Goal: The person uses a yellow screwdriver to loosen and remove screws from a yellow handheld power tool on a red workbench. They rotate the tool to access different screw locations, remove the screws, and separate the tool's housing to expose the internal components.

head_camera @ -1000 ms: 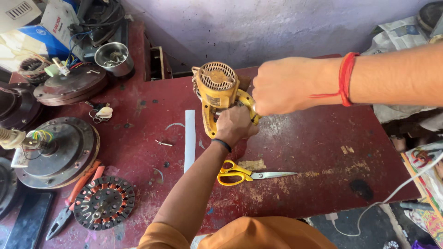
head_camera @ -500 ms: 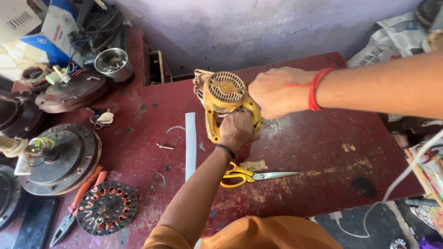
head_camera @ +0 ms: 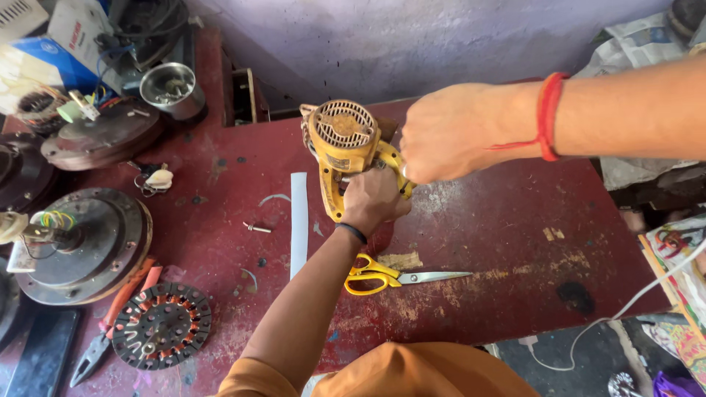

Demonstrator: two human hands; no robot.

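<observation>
Both hands point(head_camera: 375, 202) point(head_camera: 448, 132) gripping yellow tool point(head_camera: 346, 143), fingers wrapped round

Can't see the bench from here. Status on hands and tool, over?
Left hand grips yellow power tool by its handle. Right hand closed on its side. Scissors lie nearer, apart.

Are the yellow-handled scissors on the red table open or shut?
Shut: the yellow-handled scissors lie flat on the red table, blades together forming one point, handle loops side by side.
</observation>
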